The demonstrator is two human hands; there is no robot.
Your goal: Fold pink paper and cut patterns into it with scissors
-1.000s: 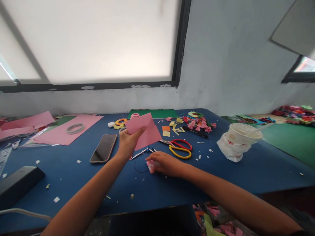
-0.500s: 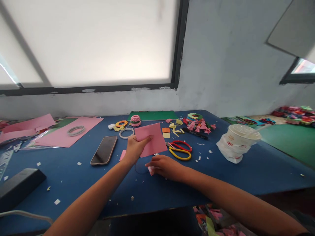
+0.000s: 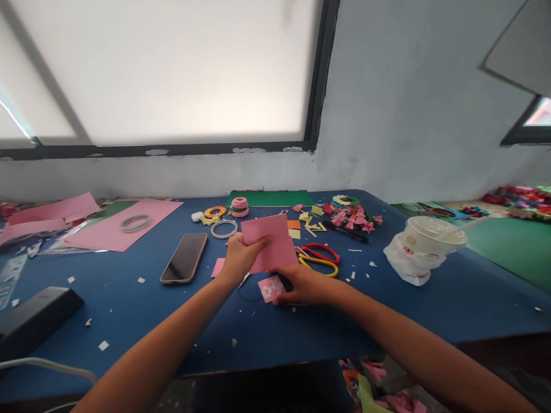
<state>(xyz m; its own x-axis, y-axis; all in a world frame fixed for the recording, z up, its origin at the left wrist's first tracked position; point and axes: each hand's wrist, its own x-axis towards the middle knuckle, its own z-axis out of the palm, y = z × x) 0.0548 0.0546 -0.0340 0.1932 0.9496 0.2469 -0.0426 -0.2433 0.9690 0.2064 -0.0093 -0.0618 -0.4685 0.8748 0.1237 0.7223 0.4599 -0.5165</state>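
My left hand (image 3: 239, 257) grips a pink paper sheet (image 3: 275, 238) by its left side, thumb on the face, and holds it up above the table. Just under the sheet's lower edge is my right hand (image 3: 306, 284). Between its thumb and fingers is the edge of a small pink paper square (image 3: 269, 288) with a white pattern; part of that square is covered by the fingers. The fingertips of this hand come close to the larger sheet, and whether they touch it I cannot tell. Scissors (image 3: 321, 259) with red and yellow handles lie just behind my right hand.
On the blue table (image 3: 206, 327) lie a phone (image 3: 185, 259), a tape roll (image 3: 224, 229), pink sheets (image 3: 107, 235), folded pink paper pieces (image 3: 350, 217), a black marker (image 3: 346, 232) and paper scraps. A lidded cup (image 3: 424, 252) stands at the right, a black box (image 3: 41, 315) at the left.
My right hand has shifted a little right and turned, so the small square's white pattern now shows. The larger sheet stays in my left hand. The view has shifted slightly.
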